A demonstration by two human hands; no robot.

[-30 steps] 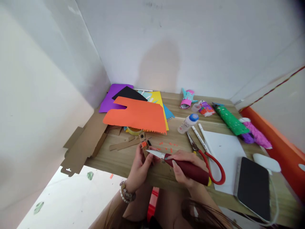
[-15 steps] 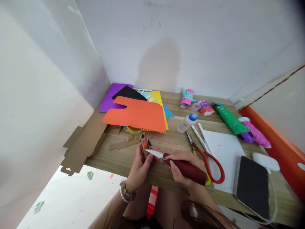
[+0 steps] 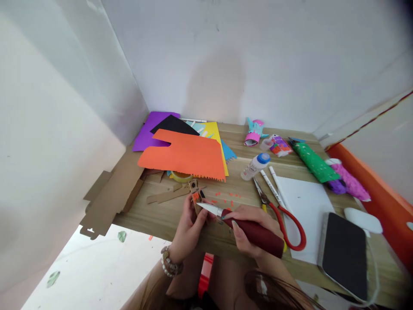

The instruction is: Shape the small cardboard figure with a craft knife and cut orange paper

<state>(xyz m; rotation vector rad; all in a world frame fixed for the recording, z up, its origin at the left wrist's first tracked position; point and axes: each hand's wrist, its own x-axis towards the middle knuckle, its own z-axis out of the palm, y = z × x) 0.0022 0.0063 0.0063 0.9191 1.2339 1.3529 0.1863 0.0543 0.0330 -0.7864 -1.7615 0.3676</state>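
Between the fingers of my left hand (image 3: 190, 228) is a small brown cardboard figure (image 3: 194, 186) with a dark round spot at its top and orange bits on its front. Its lower part is hidden by my thumb and fingers. My right hand (image 3: 250, 226) is wrapped round a pointed tool (image 3: 258, 237) with a thick dark red handle and a pale, tapering tip. The tip is at the front of the figure, close to my left thumb; I cannot tell whether it touches. Small orange paper scraps (image 3: 227, 200) lie on the table just behind my hands.
Orange paper (image 3: 187, 155) tops a pile of coloured sheets, with a tape roll (image 3: 181, 177) at its edge. Flat cardboard (image 3: 112, 189) lies left. To the right are a glue bottle (image 3: 256, 167), scissors (image 3: 280, 215), markers (image 3: 271, 185), white paper (image 3: 306, 202) and a black-topped device (image 3: 343, 256).
The dark red tool's handle has shifted slightly right and down. My left hand and the cardboard figure stay nearly in place. The whole view has moved a little.
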